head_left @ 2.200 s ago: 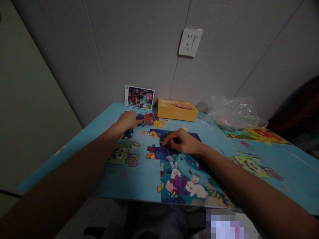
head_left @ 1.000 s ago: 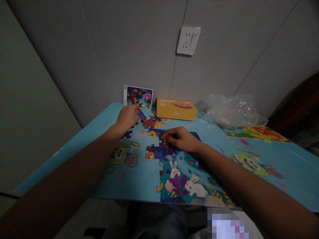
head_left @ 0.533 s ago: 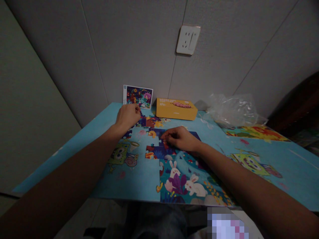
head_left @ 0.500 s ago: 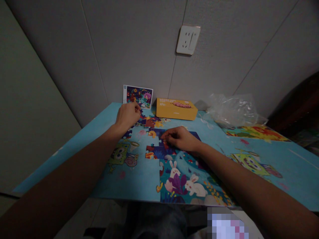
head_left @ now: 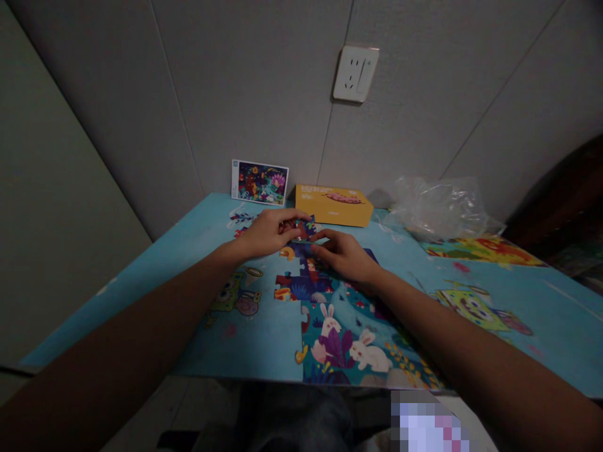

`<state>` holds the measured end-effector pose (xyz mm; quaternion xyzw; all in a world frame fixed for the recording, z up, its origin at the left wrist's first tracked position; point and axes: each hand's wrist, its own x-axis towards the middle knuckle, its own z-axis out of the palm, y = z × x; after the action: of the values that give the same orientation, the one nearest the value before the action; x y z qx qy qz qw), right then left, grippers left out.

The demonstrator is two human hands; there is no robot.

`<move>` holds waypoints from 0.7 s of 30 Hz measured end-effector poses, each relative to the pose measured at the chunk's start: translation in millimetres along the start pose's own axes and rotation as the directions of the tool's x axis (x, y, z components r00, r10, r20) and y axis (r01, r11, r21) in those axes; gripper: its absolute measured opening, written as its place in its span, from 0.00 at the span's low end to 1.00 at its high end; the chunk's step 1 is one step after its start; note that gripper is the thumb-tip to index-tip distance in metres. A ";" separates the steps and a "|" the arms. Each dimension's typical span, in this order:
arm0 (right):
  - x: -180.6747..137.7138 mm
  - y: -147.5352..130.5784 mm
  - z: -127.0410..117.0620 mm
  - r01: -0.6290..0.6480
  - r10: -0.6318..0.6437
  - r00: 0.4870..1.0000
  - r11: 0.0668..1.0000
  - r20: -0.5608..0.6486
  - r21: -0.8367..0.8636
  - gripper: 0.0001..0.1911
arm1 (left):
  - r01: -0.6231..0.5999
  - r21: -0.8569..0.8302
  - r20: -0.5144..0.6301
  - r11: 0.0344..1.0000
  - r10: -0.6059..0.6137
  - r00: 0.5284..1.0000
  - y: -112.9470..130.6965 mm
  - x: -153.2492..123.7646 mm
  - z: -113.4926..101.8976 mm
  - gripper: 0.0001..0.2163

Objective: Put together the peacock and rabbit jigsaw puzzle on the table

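My left hand [head_left: 271, 233] reaches over the far part of the table, its thumb and fingers closed on a dark jigsaw puzzle piece [head_left: 308, 230]. Just right of that piece is my right hand [head_left: 347, 256], its thumb and forefinger slightly apart above the upper edge of the partly joined jigsaw puzzle [head_left: 346, 333]. White rabbits and purple leaves show in the joined part, and its left edge is uneven. Some loose puzzle pieces [head_left: 241, 232] lie beside and partly under my left hand.
A picture card [head_left: 260, 182] leans on the wall beside a yellow box [head_left: 333, 207]. To the right, a clear plastic bag [head_left: 440, 204] rests by an orange and green picture sheet [head_left: 487, 251]. A wall socket [head_left: 355, 74] is above the blue cartoon-printed table [head_left: 254, 351].
My left hand has come right and nearer from beside the picture card, with a puzzle piece in its fingers. My right hand's fingers have parted slightly, with little movement of the hand.
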<state>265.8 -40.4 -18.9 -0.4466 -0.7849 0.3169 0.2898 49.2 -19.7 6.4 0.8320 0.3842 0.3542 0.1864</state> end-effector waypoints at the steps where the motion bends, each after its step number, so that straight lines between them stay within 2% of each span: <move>1: 0.2 0.4 -0.2 0.000 0.000 1.000 1.000 -0.007 -0.005 0.17 | 0.001 -0.009 0.008 1.000 -0.001 1.000 -0.3 -0.2 -0.3 0.18; 5: -0.2 0.0 -0.5 -0.007 0.007 0.999 1.000 -0.031 -0.001 0.17 | 0.016 -0.010 0.040 1.000 -0.016 0.999 -0.7 -1.0 -1.6 0.23; 13: -1.2 -1.5 0.0 0.036 -0.035 0.999 0.999 -0.024 0.041 0.19 | 0.072 -0.081 0.091 0.994 -0.064 0.994 -4.0 -2.7 0.4 0.18; 16: -1.1 -2.5 0.5 0.045 -0.045 0.999 0.999 0.009 0.022 0.16 | 0.097 -0.134 0.173 0.986 -0.073 0.982 -3.7 -2.1 0.6 0.13; 21: -2.2 -4.8 1.4 0.072 -0.071 0.991 0.997 0.111 0.002 0.15 | 0.145 -0.111 0.312 0.983 -0.104 0.944 -1.1 -1.9 -0.4 0.12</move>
<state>263.2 -44.6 -16.5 -0.4003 -0.8156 0.3297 0.2565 47.5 -20.4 5.1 0.8364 0.3784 0.2336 0.3204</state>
